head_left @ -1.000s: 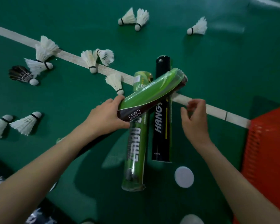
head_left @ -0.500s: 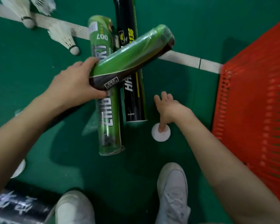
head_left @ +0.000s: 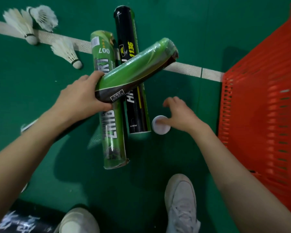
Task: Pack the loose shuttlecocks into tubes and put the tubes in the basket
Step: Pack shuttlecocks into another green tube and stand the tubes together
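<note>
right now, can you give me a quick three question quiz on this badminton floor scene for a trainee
1. True or false: the left hand grips the shiny green plastic-wrapped tube, which crosses over a green printed tube and a black tube lying on the green court floor.
2. The right hand touches: A the small white round cap; B a white shoe; C a feather shuttlecock.
3. On which side of the person does the orange plastic basket stand?
Key: 1 true; 2 A; 3 the right.
</note>
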`<state>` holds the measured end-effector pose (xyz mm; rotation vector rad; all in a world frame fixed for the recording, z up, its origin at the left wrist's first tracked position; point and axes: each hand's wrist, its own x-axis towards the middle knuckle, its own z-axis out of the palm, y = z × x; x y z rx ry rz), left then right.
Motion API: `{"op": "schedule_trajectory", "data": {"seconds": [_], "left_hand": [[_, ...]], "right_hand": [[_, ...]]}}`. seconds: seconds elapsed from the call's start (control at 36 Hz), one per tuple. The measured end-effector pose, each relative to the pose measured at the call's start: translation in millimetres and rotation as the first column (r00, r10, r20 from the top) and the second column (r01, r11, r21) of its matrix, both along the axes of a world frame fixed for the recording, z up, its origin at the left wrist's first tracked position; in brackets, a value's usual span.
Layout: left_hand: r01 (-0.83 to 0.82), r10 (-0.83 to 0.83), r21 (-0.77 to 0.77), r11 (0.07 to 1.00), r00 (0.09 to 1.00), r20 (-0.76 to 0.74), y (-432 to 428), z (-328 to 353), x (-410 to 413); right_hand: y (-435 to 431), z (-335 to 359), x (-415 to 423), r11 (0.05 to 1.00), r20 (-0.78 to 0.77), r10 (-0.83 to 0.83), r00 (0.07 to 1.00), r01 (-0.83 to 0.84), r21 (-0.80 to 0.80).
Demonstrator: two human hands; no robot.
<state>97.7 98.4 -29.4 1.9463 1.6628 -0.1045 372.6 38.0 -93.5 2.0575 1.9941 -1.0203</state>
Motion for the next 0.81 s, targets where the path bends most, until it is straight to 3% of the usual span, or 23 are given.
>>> {"op": "schedule_trajectory", "data": {"seconds": [0.08,0.17,0.25,0.33,0.42,0.56,0.64,0.69,0.81], "left_hand": [[0.002,-0.002,0.002,1.0,1.0,-0.004,-1,-2,1],[0.002,-0.002,-0.006,1.0,1.0,-0.001,-3,-2,0],[0.006,-0.006,-0.016,1.0,1.0,-0.003,-4,-2,-3],[0.0,0.0,-0.013,1.0,1.0,-0.011,-4,-3,-7],[-0.017,0.017,-0.008,1.0,1.0,-0.018,-2,-3,-11],[-0.068,0.068,-0.001,0.998,0.998,0.02,2,-2,-18],[-0.099,0.099,0.006,0.995,0.994,0.043,4,-2,-24],[-0.12,0.12,0.006,0.993,0.991,0.057,4,-3,-28],[-0.136,0.134,0.015,0.991,0.988,0.073,5,-4,-33]], "right_hand": [[-12,-3,-14,0.965,0.146,0.24,0.96,-0.219,-0.147],[-17,-13,-19,0.964,0.177,0.258,0.95,-0.241,-0.112],[-14,-20,-12,0.989,0.087,0.143,0.986,-0.139,-0.044],[-1,-22,-2,0.996,-0.001,-0.066,0.998,0.066,0.053],[20,-19,2,0.92,-0.117,-0.337,0.934,0.353,0.169],[59,-2,-1,0.714,-0.508,-0.555,0.659,0.69,0.115],[86,12,-7,0.568,-0.706,-0.602,0.373,0.822,-0.05],[102,20,-12,0.48,-0.799,-0.581,0.156,0.858,-0.182],[128,34,-30,0.395,-0.854,-0.511,-0.098,0.855,-0.335]]}}
